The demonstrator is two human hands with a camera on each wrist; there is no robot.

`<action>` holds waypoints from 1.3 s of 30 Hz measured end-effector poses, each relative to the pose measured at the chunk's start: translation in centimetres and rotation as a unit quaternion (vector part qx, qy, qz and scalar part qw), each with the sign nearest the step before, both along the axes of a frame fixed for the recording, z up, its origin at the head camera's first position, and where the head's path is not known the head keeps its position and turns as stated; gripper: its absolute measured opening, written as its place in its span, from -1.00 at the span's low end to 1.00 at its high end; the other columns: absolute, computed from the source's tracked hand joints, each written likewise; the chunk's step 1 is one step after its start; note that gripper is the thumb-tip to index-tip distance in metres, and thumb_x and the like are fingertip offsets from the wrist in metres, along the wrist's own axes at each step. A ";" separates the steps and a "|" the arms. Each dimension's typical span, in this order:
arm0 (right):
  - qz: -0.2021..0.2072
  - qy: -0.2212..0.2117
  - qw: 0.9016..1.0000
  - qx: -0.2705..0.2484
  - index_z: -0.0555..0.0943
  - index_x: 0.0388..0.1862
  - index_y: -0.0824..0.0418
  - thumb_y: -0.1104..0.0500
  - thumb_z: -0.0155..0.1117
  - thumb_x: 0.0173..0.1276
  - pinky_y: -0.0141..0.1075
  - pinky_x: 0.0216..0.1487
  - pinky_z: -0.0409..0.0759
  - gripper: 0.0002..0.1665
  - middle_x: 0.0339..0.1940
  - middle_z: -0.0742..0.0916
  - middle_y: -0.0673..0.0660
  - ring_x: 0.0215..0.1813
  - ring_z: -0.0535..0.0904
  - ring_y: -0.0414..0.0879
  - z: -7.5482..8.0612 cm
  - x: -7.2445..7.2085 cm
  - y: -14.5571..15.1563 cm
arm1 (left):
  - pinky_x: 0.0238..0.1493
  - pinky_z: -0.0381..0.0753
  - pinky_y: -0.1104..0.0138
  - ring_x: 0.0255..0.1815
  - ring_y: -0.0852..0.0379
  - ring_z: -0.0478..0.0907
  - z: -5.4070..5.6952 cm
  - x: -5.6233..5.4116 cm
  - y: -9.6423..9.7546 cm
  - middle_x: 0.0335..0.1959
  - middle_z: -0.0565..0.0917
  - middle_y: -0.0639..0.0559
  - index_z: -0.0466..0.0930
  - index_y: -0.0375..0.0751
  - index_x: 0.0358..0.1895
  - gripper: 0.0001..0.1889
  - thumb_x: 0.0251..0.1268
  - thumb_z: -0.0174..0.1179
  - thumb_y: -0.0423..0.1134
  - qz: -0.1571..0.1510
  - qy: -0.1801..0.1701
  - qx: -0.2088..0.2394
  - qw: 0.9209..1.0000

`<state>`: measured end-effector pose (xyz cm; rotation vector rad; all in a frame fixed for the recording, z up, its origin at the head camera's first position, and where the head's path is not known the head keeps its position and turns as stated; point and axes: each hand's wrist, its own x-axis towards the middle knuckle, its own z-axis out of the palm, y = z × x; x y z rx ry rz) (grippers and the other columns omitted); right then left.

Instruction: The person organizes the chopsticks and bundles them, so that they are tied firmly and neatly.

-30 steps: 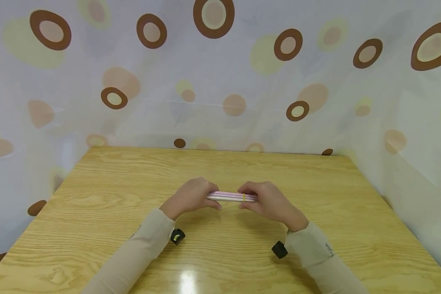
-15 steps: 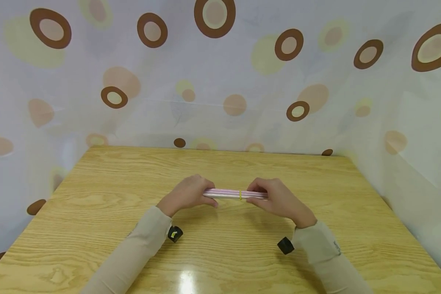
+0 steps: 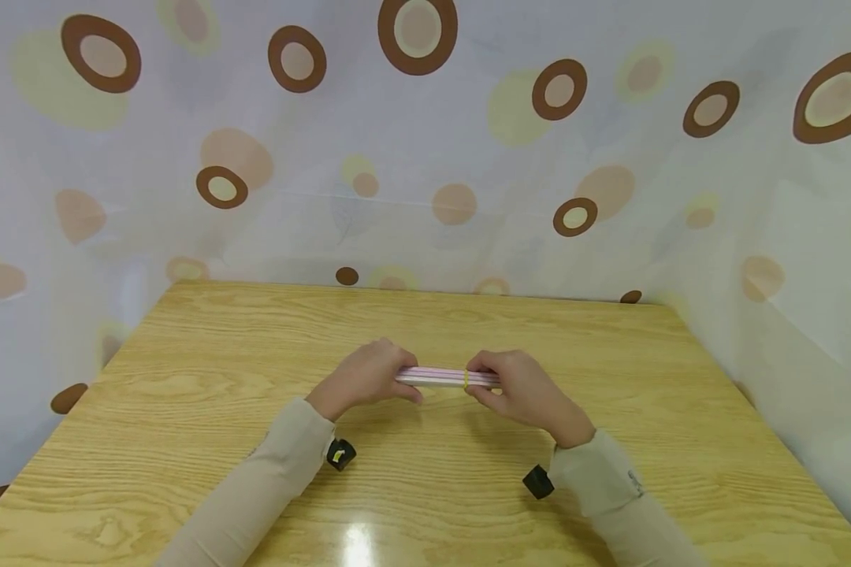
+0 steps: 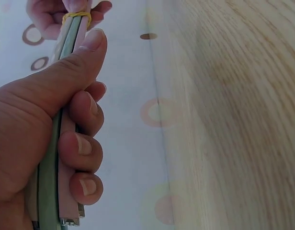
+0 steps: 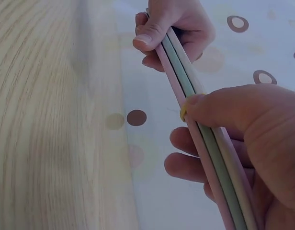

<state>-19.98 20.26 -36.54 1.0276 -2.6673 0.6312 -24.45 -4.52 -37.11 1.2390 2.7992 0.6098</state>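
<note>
A slim bundle of long strips (image 3: 436, 377) is held level between the two hands, above the table. Pink, green and beige strips (image 5: 209, 143) lie side by side in it, seen from the right wrist. My left hand (image 3: 365, 379) grips one end, its fingers curled round the strips with the thumb along them; jagged strip ends (image 4: 70, 221) stick out below that palm. A yellow rubber band (image 4: 76, 15) circles the bundle. My right hand (image 3: 528, 391) holds the other end, the thumb pressed on top right at the band, with the far tip hidden in the palm.
Beneath the hands spreads a wood-grain table (image 3: 425, 472). White cloth (image 3: 397, 220) printed with brown and yellow ovals hangs behind it and along both sides. Small black wrist cameras (image 3: 538, 482) sit under the sleeve cuffs.
My right hand slid outward along the bundle, baring the rubber band, then came back in to it. My left hand kept its grip, shifting only slightly.
</note>
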 end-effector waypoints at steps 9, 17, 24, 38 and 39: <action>0.008 -0.019 1.000 0.008 0.64 -0.23 0.16 0.13 0.42 0.21 -0.46 -0.48 0.39 -0.80 -0.47 0.69 -0.05 -0.57 0.34 -0.40 0.2 0.1 -1.4 | -0.48 0.41 0.43 -0.57 0.30 0.41 -0.3 0.3 0.6 -0.53 0.64 0.15 0.69 -0.15 -0.35 -0.71 0.00 0.45 -0.02 -0.024 -0.007 0.007 1.000; 0.007 -0.042 0.999 0.008 0.61 -0.14 0.22 0.15 0.43 0.20 -0.46 -0.44 0.48 -0.72 -0.39 0.74 0.03 -0.53 0.50 -0.36 0.1 0.2 -1.3 | -0.47 0.43 0.42 -0.57 0.30 0.43 -0.5 0.4 0.6 -0.51 0.65 0.15 0.70 -0.14 -0.34 -0.69 -0.02 0.46 0.01 -0.012 -0.010 0.001 1.000; 0.009 -0.068 0.997 -0.019 0.53 -0.23 0.15 0.15 0.40 0.25 -0.41 -0.39 0.54 -0.78 -0.40 0.74 -0.01 -0.46 0.58 -0.34 0.4 -0.1 0.1 | -0.51 0.35 0.45 -0.60 0.32 0.37 -0.8 -0.2 0.3 -0.58 0.59 0.20 0.66 -0.09 -0.40 -0.66 -0.07 0.46 0.09 0.002 0.038 -0.010 0.999; 0.015 0.005 1.000 -0.023 0.60 -0.24 0.15 0.18 0.41 0.23 -0.43 -0.40 0.54 -0.83 -0.42 0.70 -0.03 -0.47 0.55 -0.36 0.1 -0.1 -0.7 | -0.49 0.37 0.43 -0.58 0.31 0.38 -0.4 0.0 0.2 -0.55 0.61 0.18 0.67 -0.10 -0.39 -0.67 -0.04 0.45 0.07 0.004 0.038 -0.005 0.999; 0.014 0.007 1.000 -0.022 0.60 -0.24 0.15 0.18 0.41 0.23 -0.43 -0.40 0.54 -0.83 -0.42 0.70 -0.03 -0.47 0.55 -0.35 0.0 -0.1 -0.8 | -0.49 0.37 0.43 -0.59 0.31 0.38 -0.3 0.0 0.2 -0.55 0.62 0.18 0.67 -0.11 -0.39 -0.67 -0.04 0.45 0.07 0.003 0.038 -0.005 0.999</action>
